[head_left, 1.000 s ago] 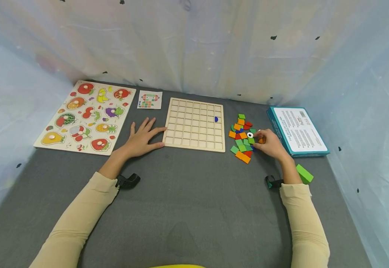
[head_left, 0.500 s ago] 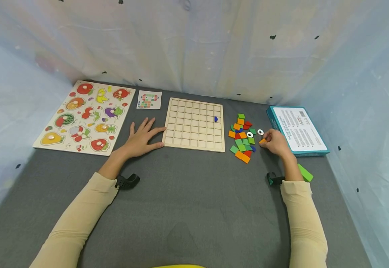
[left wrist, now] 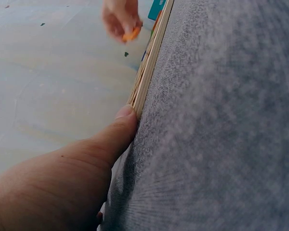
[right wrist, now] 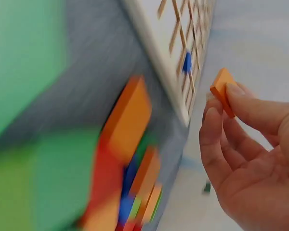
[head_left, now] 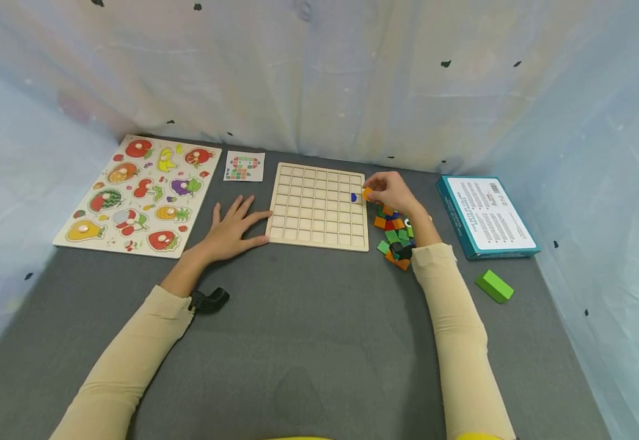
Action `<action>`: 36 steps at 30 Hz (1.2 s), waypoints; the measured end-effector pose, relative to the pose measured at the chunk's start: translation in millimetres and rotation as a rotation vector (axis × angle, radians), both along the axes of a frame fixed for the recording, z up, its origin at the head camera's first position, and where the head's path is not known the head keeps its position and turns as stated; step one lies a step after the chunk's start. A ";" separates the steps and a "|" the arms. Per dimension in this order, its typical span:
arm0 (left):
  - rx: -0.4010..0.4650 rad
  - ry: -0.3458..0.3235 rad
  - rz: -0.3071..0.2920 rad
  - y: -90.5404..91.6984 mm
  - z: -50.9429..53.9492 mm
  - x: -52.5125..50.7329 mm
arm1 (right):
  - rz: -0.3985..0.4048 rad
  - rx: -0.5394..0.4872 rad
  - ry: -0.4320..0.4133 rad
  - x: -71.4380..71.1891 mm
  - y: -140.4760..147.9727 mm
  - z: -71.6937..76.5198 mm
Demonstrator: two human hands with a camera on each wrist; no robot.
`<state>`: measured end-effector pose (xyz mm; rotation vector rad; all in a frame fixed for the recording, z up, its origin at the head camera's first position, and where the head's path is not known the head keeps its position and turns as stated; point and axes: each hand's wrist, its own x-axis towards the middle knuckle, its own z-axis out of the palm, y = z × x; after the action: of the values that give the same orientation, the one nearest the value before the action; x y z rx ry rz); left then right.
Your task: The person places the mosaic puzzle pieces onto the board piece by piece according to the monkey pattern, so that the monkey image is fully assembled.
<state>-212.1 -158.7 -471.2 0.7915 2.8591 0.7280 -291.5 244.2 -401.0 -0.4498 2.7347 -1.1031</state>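
My right hand (head_left: 393, 190) pinches an orange tile (right wrist: 223, 91) between thumb and fingertips, above the right edge of a wooden grid board (head_left: 319, 206). A blue half-round piece (head_left: 354, 197) lies in one cell of the board, just left of the held tile. Spread flat on the table, my left hand (head_left: 230, 232) touches the board's left edge with its thumb and index finger; the left wrist view shows the thumb (left wrist: 120, 127) against the edge. Under my right wrist lies a pile of coloured tiles (head_left: 393, 237), partly hidden by the arm.
A fruit puzzle board (head_left: 146, 195) lies at the left, with a small pattern card (head_left: 244, 166) beside it. At the right are a teal box (head_left: 490, 214) and a green block (head_left: 495, 286). A pale curtain (head_left: 319, 79) hangs behind the table.
My right hand picked the orange tile from the right side of the pile and carried it left and away from me to the board's right edge. The left hand stayed in place.
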 end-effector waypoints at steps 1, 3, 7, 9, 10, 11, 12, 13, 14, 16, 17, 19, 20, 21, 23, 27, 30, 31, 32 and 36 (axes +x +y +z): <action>0.000 0.001 0.001 -0.2 0.0 0.0 | 0.031 -0.006 -0.004 -5.2 -8.2 -0.3; 0.001 0.008 0.001 -0.6 -0.2 0.0 | 0.063 -0.008 -0.007 -13.3 -22.2 -1.7; 0.001 0.016 -0.001 -0.3 -1.5 0.9 | 0.088 -0.011 -0.013 -21.5 -38.6 -8.0; 0.002 0.014 -0.003 0.4 -2.2 1.4 | 0.077 0.001 -0.029 -22.8 -42.5 -11.9; 0.002 0.013 -0.004 0.7 -2.5 1.5 | 0.069 0.011 -0.030 -23.0 -43.9 -13.5; 0.004 0.011 -0.004 0.9 -2.7 1.7 | 0.059 0.023 -0.028 -22.8 -45.0 -14.8; 0.004 0.010 -0.005 1.0 -2.9 1.7 | 0.051 0.043 -0.034 -23.1 -45.6 -15.9; 0.007 0.009 -0.004 0.8 -2.8 1.6 | 0.043 0.058 -0.032 -23.2 -46.5 -16.5; 0.009 0.010 -0.003 0.6 -2.7 1.6 | 0.038 0.076 -0.026 -23.5 -46.9 -17.1; 0.013 0.013 -0.001 0.0 -2.3 1.5 | 0.042 0.127 0.000 -22.8 -48.1 -15.9; 0.015 0.014 0.000 -0.3 -1.9 1.5 | 0.047 0.157 0.021 -22.1 -48.5 -14.7; 0.017 0.015 0.000 -0.8 -1.0 1.3 | 0.052 0.246 0.066 -18.5 -49.6 -10.4; 0.017 0.016 -0.001 -0.9 -0.6 1.1 | 0.056 0.307 0.087 -15.7 -49.9 -7.8; 0.016 0.017 -0.002 -0.8 -0.1 1.0 | 0.062 0.369 0.098 -11.6 -50.4 -4.3; 0.017 0.018 -0.005 -0.7 0.5 1.2 | 0.080 0.505 0.087 -2.6 -50.4 -0.6; 0.014 0.020 -0.008 -0.6 1.2 1.0 | 0.159 0.696 0.005 18.0 -51.1 -0.7; 0.010 0.019 -0.007 -0.8 1.3 0.8 | 0.200 0.725 -0.036 30.4 -52.3 -7.2; 0.008 0.019 -0.007 -0.8 1.2 0.8 | 0.210 0.723 -0.044 33.2 -52.7 -9.2; 0.006 0.019 -0.006 -0.9 1.1 0.7 | 0.217 0.719 -0.043 35.4 -52.6 -11.2; 0.007 0.016 -0.004 -0.5 -0.1 0.5 | 0.223 0.663 -0.017 40.6 -48.6 -13.4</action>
<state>-211.6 -159.2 -471.3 0.8077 2.8701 0.7352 -250.9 195.5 -414.4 -0.6020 2.7294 -0.1201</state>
